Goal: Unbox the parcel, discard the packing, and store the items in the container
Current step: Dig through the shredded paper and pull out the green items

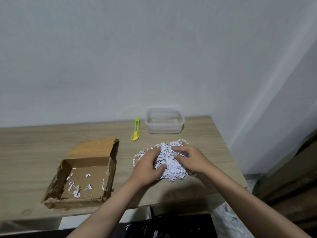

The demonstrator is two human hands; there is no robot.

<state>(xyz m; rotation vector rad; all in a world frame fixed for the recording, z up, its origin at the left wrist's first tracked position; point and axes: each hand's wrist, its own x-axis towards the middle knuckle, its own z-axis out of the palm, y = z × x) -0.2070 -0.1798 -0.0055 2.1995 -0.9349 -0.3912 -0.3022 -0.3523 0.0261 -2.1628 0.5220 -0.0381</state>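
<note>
A heap of white shredded paper [169,163] lies on the wooden table right of centre. My left hand [147,166] presses on its left side and my right hand [187,157] on its right side, fingers dug into the shreds. The open cardboard box [82,170] sits to the left with its lid folded back; only a few paper scraps lie on its floor. A clear plastic container [164,120] stands empty at the back by the wall. Any items inside the heap are hidden.
A yellow-green utility knife [135,129] lies between box and container. The table's [25,152] right edge runs close to the paper heap. Below the front edge, a dark area [171,227] holds scattered paper shreds.
</note>
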